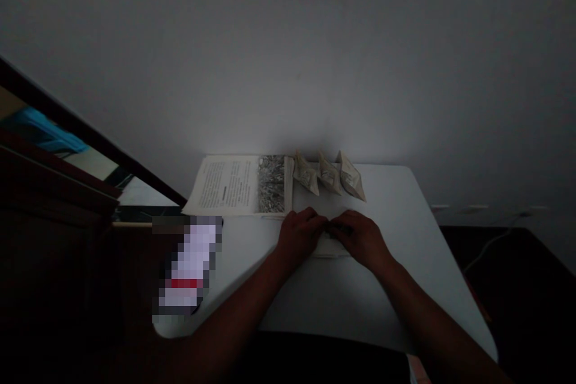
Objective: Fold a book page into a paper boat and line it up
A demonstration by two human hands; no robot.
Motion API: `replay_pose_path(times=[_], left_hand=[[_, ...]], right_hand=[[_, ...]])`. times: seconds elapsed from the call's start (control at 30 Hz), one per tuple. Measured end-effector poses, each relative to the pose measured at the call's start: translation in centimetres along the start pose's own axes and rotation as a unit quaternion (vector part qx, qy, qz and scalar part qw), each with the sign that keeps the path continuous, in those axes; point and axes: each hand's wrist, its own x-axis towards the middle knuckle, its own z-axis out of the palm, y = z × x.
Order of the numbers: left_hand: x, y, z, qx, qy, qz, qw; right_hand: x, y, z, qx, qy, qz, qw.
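Observation:
My left hand (300, 234) and my right hand (360, 237) meet above the middle of the white table, fingers bent and pinched together. Between and below them lies a pale sheet of paper (330, 247), gripped by both hands and partly covered by the fingers. Its exact folds cannot be made out in the dim light. Just beyond my hands, three folded paper boats (330, 177) made from printed pages stand in a row. To their left, an open book (231, 186) shows printed text and a dark picture along its right side.
A phone-like device (191, 267), blurred out by pixels, lies on the table's left edge. The white table (405, 192) stands against a grey wall (252, 72). A cable (490, 243) hangs near the wall at right. Dark-framed furniture (58, 168) is on the left.

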Motion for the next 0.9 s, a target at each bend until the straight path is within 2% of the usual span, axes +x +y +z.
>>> replay_pose_path(times=[0.5,0.9], left_hand=[[0.32,-0.04,0.59,0.065,0.003,0.002,0.998],[0.45,0.25,0.61,0.068,0.012,-0.003,0.998]], right_hand=[[-0.1,-0.68,0.58,-0.038,0.035,0.03,0.998],[-0.13,-0.71,0.77,-0.058,0.047,0.032,0.997]])
